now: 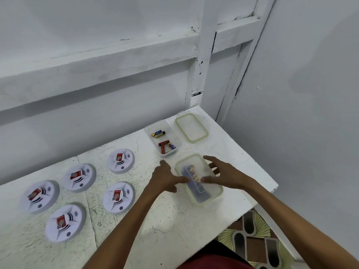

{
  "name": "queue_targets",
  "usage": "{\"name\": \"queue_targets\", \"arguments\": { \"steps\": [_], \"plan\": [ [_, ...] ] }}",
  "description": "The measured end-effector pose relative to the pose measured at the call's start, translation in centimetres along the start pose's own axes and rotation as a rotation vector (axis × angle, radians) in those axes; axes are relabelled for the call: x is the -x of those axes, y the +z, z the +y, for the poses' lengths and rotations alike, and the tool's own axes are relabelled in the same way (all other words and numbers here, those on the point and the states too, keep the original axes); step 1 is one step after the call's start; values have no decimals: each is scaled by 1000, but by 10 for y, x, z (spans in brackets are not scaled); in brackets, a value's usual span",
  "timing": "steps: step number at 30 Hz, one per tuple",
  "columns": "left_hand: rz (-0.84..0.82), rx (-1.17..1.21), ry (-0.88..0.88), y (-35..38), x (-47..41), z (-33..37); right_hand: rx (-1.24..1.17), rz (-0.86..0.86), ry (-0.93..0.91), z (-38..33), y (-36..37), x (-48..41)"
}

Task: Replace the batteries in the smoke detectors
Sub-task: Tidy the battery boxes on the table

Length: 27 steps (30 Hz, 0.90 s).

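Observation:
Several round white smoke detectors (121,161) lie face-up on the left half of the white table (159,220), each with a red battery showing in its middle. A closed clear plastic container (211,193) with a green-rimmed lid sits near the table's right edge, and a dark battery pack shows through the lid. My left hand (165,178) holds the container's left side with the thumb on the lid. My right hand (225,174) grips the right side, fingers curled over the far edge and thumb on the lid.
An open clear container (175,137) behind the hands holds a yellow-blue battery (159,133) and red and blue batteries (166,147). Its loose green-rimmed lid (191,127) lies to the right. White walls close in behind and to the right. Patterned floor shows below the table's right edge.

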<state>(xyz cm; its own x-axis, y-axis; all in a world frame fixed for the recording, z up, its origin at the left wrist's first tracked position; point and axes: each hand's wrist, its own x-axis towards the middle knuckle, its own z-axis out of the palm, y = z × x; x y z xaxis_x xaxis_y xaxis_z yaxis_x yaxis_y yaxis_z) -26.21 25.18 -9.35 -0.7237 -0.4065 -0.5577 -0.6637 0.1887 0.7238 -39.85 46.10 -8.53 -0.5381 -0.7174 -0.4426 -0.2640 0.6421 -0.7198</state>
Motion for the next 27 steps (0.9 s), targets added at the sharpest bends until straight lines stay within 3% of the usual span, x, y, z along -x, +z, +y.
{"name": "queue_targets", "arguments": {
  "steps": [3,5,8,12,18,21,24,27],
  "plan": [
    [105,-317,288,2,-5,-2,256,-222,-95,5,1,11],
    [48,-472,412,4,-7,0,385,-257,-134,11,4,16],
    [-39,-431,425,10,-8,6,532,-216,-209,12,4,16],
    [11,-291,397,8,-13,9,717,-131,-330,17,8,16],
    [-16,-298,381,1,-26,12,648,-152,-271,18,8,18],
    [-29,-318,391,-1,-31,13,465,-169,-183,-1,-7,11],
    [-38,-265,412,-1,-37,25,219,-28,-191,-11,-19,-14],
    [-7,-173,432,-3,-50,49,157,190,-174,-9,-28,-51]
  ]
}}
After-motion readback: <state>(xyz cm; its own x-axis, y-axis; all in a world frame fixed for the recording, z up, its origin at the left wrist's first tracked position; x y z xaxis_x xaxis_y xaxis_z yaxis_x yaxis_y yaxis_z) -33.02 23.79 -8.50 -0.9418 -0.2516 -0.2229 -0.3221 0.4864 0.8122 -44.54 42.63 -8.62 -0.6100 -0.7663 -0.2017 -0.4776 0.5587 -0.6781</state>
